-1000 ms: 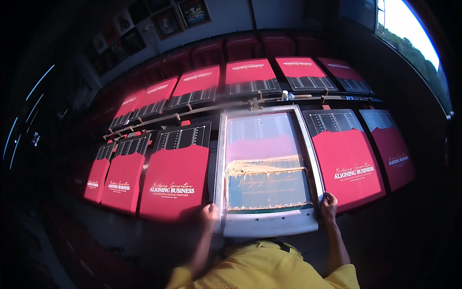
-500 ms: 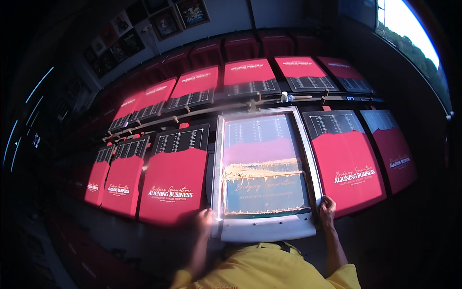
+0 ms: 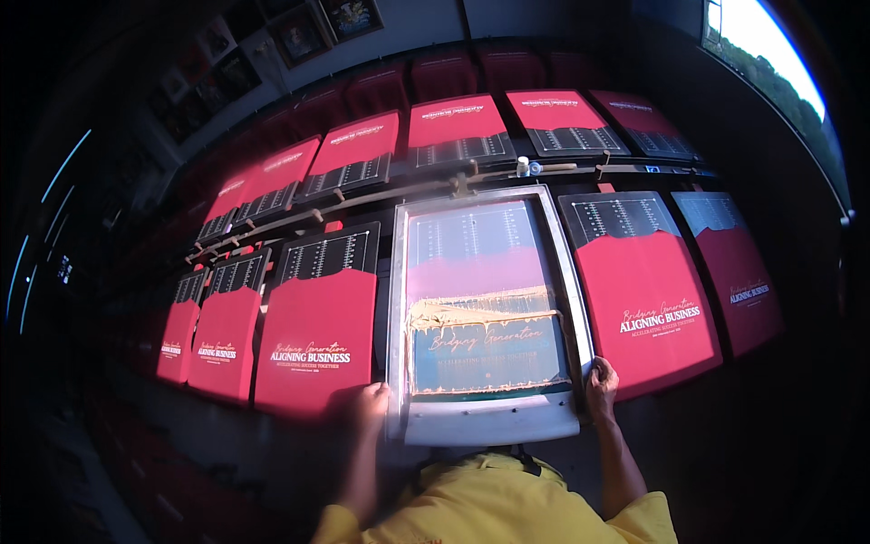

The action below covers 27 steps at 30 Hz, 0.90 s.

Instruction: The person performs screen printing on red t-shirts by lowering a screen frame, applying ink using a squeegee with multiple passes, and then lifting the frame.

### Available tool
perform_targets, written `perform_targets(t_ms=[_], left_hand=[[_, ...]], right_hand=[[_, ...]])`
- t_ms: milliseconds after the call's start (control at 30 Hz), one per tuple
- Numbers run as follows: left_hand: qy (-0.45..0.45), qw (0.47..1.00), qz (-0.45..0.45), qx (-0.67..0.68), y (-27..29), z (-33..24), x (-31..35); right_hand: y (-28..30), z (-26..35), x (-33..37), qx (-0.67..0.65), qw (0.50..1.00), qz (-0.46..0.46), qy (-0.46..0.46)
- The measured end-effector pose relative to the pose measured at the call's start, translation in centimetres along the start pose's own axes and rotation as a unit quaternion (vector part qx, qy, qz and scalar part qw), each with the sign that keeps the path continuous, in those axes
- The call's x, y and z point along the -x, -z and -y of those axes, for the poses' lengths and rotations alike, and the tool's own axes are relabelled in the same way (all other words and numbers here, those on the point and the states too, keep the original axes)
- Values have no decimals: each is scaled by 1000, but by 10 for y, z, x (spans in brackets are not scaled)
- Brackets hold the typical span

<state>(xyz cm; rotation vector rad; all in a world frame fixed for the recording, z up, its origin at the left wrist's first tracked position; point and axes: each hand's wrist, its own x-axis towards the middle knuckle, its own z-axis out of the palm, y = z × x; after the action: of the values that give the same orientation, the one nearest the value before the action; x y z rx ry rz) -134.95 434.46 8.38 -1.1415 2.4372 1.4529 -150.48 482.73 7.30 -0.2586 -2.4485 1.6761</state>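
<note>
A screen printing frame (image 3: 397, 304) with silvery metal sides lies straight in front of me over a board. Its mesh (image 3: 480, 249) is see-through at the far end and teal nearer me. A thick ridge of tan ink (image 3: 444, 315) crosses the mesh, with faint lettering on the nearer side. My left hand (image 3: 372, 402) is closed at the frame's near left edge, its fingertips partly hidden. At the near right edge my right hand (image 3: 602, 388) has its fingers curled around the side. A pale strip (image 3: 489, 424) covers the frame's near end.
Red shirts (image 3: 648, 281) with white print are stretched on boards to both sides. Another row of red shirts (image 3: 458, 122) lies beyond a long rail (image 3: 408, 189). A small white bottle (image 3: 523, 167) stands by the rail. Framed pictures (image 3: 352, 16) hang on the far wall.
The view has shifted a little, so the frame and shirts appear slightly higher and farther left. Both hands stay at the frame's sides; the left one is less blurred.
</note>
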Motion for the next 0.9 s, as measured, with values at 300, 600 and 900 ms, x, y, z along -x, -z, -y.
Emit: perform_targets(t_ms=[300,600,900], left_hand=[[-234,962,-132,56,1,-47,69],[-89,887,446,82,-53,-51,151],[-108,862,420,261,-156,0,151]], right_hand=[[8,66,27,246,921,194,231],[-8,163,90,337,741,460,354],[-44,139,88,399,751,336,405]])
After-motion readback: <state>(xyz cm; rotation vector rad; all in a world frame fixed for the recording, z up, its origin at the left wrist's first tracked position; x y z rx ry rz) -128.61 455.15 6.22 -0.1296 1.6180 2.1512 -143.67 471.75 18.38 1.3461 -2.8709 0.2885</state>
